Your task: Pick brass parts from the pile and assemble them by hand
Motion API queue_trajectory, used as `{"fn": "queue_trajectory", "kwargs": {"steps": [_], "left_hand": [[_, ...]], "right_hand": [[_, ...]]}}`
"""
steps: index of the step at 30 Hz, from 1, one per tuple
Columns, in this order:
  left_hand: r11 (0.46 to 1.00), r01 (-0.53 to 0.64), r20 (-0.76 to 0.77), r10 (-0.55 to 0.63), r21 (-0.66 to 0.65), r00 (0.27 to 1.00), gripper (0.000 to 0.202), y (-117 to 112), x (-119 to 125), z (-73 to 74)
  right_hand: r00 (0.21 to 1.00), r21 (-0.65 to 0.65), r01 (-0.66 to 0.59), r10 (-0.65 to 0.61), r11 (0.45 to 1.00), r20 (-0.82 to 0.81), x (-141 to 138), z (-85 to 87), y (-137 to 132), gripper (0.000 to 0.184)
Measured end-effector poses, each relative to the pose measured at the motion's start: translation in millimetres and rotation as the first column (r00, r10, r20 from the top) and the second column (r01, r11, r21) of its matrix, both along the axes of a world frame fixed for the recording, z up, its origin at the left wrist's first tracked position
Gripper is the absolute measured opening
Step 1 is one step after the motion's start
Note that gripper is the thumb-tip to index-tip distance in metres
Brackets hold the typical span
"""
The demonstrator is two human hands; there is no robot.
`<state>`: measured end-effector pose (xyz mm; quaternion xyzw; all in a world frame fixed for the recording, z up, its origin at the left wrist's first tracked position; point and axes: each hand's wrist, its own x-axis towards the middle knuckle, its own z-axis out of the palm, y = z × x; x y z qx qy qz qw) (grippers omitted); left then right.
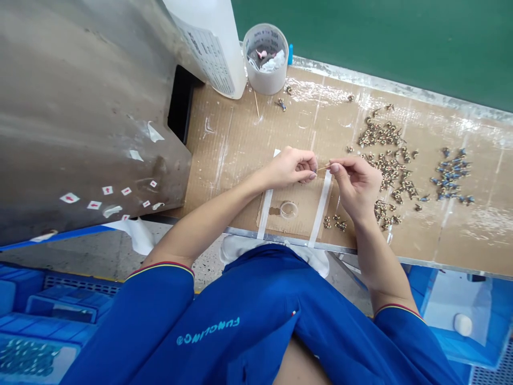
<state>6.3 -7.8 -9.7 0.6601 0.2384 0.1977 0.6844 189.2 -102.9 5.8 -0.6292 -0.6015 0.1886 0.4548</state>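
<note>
My right hand (358, 182) pinches a thin wooden toothpick (323, 168) between thumb and fingertips. Its tip points at my left hand (292, 168), whose fingers are closed together. Whatever the left fingers hold is mostly hidden and too small to name. Below both hands, a small clear round dish (288, 210) sits on a cardboard piece (302, 222) edged by white tape strips. Close to my right wrist lie several small brass-coloured metal parts (382, 133), heaped loosely, with a few more (340, 225) near the front edge.
Blue-and-metal parts (452, 174) lie in a group at the right. A white plastic jug (218, 59) and a tape-roll cup (266, 69) with scraps stand at the back; another toothpick (257, 104) lies nearby. A metal panel (100, 96) rises left. Blue bins (60, 305) sit below.
</note>
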Motion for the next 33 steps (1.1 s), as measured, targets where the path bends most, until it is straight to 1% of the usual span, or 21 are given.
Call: {"fn": "queue_trajectory", "kwargs": {"steps": [4, 8, 12, 15, 18, 19, 21, 22, 23, 24, 25, 26, 28, 30, 31, 33], "left_hand": [[1.0, -0.002, -0.015, 0.002, 0.03, 1.0, 0.011, 0.2, 0.4, 1.1], [0.999, 0.003, -0.02, -0.003, 0.037, 1.0, 0.012, 0.5, 0.7, 0.1], [0.997, -0.006, -0.018, 0.008, 0.073, 1.0, 0.01, 0.7, 0.6, -3.3], [0.996, -0.003, -0.009, 0.004, 0.092, 1.0, 0.009, 1.0, 0.6, -4.7], [0.996, -0.007, -0.006, 0.007, 0.092, 1.0, 0.008, 0.9, 0.3, -4.1], [0.996, -0.006, -0.006, 0.007, 0.089, 1.0, 0.008, 0.8, 0.1, -3.6], [0.996, 0.0, -0.006, 0.001, 0.087, 1.0, 0.007, 0.7, -0.4, -2.4], [0.996, 0.003, -0.006, -0.002, 0.092, 1.0, 0.006, 0.8, -0.6, -1.9], [0.995, 0.005, -0.007, -0.004, 0.102, 1.0, 0.006, 1.1, -1.0, -1.5], [0.993, 0.007, -0.007, -0.006, 0.116, 1.0, 0.006, 1.5, -1.4, -1.0], [0.991, 0.008, -0.006, -0.008, 0.133, 1.0, 0.005, 2.1, -1.8, -0.7], [0.989, 0.01, -0.004, -0.009, 0.149, 1.0, 0.004, 2.7, -2.3, -0.2], [0.987, 0.014, 0.005, -0.015, 0.162, 1.0, 0.002, 4.1, -3.2, 0.8], [0.99, 0.014, 0.016, -0.017, 0.141, 1.0, 0.002, 5.2, -4.0, 2.1], [0.993, 0.011, 0.019, -0.014, 0.118, 1.0, 0.002, 5.6, -4.3, 2.7], [0.998, 0.004, 0.029, -0.006, 0.059, 1.0, 0.005, 6.3, -4.6, 3.7]], "right_hand": [[0.999, 0.008, -0.035, 0.035, 0.999, -0.005, 0.0, 0.7, 0.3, 0.028], [0.998, 0.004, -0.046, 0.046, 0.999, 0.044, -0.3, 5.0, 1.0, 0.03], [0.995, 0.027, -0.069, 0.067, 0.997, 0.079, -2.1, 9.0, 1.7, 0.03], [0.994, 0.058, -0.095, 0.091, 0.994, 0.067, -3.8, 8.7, 1.9, 0.031], [0.996, 0.055, -0.073, 0.07, 0.996, 0.055, -2.7, 7.3, 1.3, 0.032], [0.998, 0.049, -0.058, 0.056, 0.997, 0.032, -1.4, 7.6, 0.9, 0.032], [0.996, 0.046, -0.048, 0.051, 0.998, -0.078, 1.8, 10.5, -0.5, 0.028], [0.986, 0.047, -0.071, 0.077, 0.996, -0.148, 3.1, 13.1, -1.3, 0.026], [0.97, 0.047, -0.12, 0.127, 0.992, -0.208, 3.8, 16.2, -2.3, 0.024], [0.947, 0.044, -0.197, 0.202, 0.979, -0.249, 3.6, 19.4, -3.2, 0.022], [0.918, 0.039, -0.293, 0.292, 0.955, -0.267, 2.4, 22.2, -4.1, 0.02], [0.883, 0.031, -0.393, 0.387, 0.919, -0.264, 0.2, 24.3, -5.1, 0.018], [0.803, 0.013, -0.562, 0.55, 0.827, -0.23, -6.6, 25.2, -7.1, 0.014], [0.736, -0.007, -0.664, 0.652, 0.748, -0.183, -14.8, 21.6, -9.0, 0.013], [0.713, -0.017, -0.694, 0.684, 0.72, -0.155, -18.5, 18.8, -10.0, 0.014], [0.683, -0.05, -0.73, 0.724, 0.682, -0.095, -23.8, 13.2, -11.5, 0.019]]}}
